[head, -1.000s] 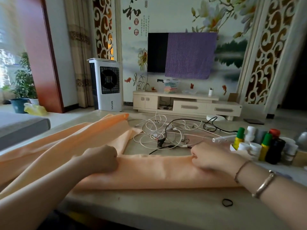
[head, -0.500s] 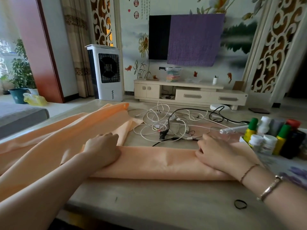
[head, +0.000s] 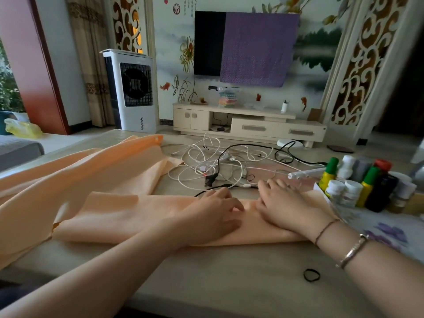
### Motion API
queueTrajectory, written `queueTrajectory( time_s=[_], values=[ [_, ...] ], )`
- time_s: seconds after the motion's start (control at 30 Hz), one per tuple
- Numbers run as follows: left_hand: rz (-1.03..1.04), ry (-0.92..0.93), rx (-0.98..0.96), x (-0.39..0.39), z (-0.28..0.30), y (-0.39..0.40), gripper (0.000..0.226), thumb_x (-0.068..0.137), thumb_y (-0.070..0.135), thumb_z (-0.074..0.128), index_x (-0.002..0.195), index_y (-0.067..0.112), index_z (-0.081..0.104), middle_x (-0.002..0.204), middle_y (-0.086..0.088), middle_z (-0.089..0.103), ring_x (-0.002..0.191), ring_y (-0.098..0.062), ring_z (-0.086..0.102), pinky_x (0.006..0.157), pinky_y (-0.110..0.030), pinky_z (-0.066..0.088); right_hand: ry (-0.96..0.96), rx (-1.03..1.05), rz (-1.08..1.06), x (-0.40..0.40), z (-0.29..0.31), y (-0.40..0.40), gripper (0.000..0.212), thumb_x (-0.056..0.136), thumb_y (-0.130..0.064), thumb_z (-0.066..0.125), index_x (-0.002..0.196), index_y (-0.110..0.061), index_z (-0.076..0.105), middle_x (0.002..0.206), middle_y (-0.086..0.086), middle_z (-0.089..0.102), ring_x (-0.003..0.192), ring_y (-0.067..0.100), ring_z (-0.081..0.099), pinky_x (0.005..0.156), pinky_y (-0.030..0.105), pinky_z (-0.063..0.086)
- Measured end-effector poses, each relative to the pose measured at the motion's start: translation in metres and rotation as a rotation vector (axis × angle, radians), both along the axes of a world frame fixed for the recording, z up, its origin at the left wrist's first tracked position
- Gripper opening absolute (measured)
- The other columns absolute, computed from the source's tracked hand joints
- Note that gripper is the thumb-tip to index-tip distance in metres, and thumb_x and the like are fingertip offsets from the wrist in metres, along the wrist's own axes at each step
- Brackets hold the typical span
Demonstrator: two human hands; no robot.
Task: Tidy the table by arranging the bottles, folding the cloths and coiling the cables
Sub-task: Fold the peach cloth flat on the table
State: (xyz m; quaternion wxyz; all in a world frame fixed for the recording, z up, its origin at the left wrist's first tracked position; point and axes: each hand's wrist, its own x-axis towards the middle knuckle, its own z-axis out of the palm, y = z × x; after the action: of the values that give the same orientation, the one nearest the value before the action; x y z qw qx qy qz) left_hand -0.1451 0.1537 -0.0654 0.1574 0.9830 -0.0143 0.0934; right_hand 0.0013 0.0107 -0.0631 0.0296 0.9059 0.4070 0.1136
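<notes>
Pressing flat on the peach cloth (head: 128, 210), left hand (head: 212, 213) and right hand (head: 285, 206) lie side by side near its middle, fingers extended and spread, nothing pinched or gripped by either. Cloth is folded into a long band across the counter (head: 229, 278); its loose remainder runs off to the left, bunched and cut off by the frame edge. Just beyond the fingertips: tangle of white and black cables (head: 220, 166), uncoiled, individual cords hard to separate. To the right of the right hand, a cluster of bottles (head: 364, 184) stands upright, close together: green-capped yellow ones, white-capped ones, a dark one with a red cap. The white-capped front bottles appear to sit in a low white tray (head: 320, 188); only its near corner shows, so which bottles are inside cannot be told. Labels unreadable; far-right bottles blurred and partly cut off. Small black hair tie (head: 311, 275) lies alone on the near counter, apart from the cloth. Counter surface pale, wood-grained; a floral-print mat (head: 385, 232) under the bottles. Room beyond: wall-mounted TV (head: 210, 43) partly draped with a purple cover (head: 258, 49), low cream TV cabinet (head: 250, 125), white air cooler (head: 132, 90) on the floor.
</notes>
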Motion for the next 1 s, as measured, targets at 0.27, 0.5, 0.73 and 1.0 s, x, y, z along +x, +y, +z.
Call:
queueTrajectory(
  time_s=[0.27,0.5,0.73,1.0],
  values=[
    [0.113,0.098,0.162,0.012,-0.008,-0.01,0.075,0.071,0.087,0.035,0.136,0.051,0.029,0.12,0.009,0.033,0.121,-0.021,0.036,0.106,-0.047,0.03,0.298,-0.072,-0.056,0.029,0.022,-0.007,0.054,0.095,-0.06,0.031,0.061,-0.02,0.046,0.066,-0.004,0.042,0.075,0.015,0.036,0.082,0.038,0.032],
    [0.158,0.145,0.154,0.014,-0.009,-0.017,0.087,0.061,0.095,0.034,0.137,0.053,0.027,0.117,0.01,0.03,0.12,-0.019,0.032,0.108,-0.044,0.024,0.597,-0.066,-0.032,0.039,0.054,-0.026,0.03,0.091,-0.041,0.052,0.069,-0.019,0.053,0.069,0.0,0.05,0.07,0.018,0.046,0.063,0.03,0.034],
    [0.181,0.165,0.124,0.015,-0.008,-0.022,0.094,0.05,0.099,0.033,0.133,0.055,0.024,0.121,0.01,0.031,0.121,-0.022,0.031,0.105,-0.045,0.026,0.922,0.089,0.074,0.019,0.089,-0.011,0.016,0.091,-0.025,0.061,0.078,-0.019,0.068,0.076,-0.005,0.063,0.069,0.011,0.059,0.068,0.029,0.047],
    [0.174,0.164,0.068,0.009,-0.003,-0.018,0.078,0.055,0.093,0.033,0.118,0.048,0.035,0.116,0.01,0.033,0.116,-0.02,0.031,0.103,-0.042,0.026,1.606,0.514,-0.17,-0.008,0.073,0.024,0.025,0.099,-0.017,0.047,0.077,-0.006,0.052,0.051,0.006,0.061,0.043,0.014,0.062,0.041,0.021,0.049]
  ],
)
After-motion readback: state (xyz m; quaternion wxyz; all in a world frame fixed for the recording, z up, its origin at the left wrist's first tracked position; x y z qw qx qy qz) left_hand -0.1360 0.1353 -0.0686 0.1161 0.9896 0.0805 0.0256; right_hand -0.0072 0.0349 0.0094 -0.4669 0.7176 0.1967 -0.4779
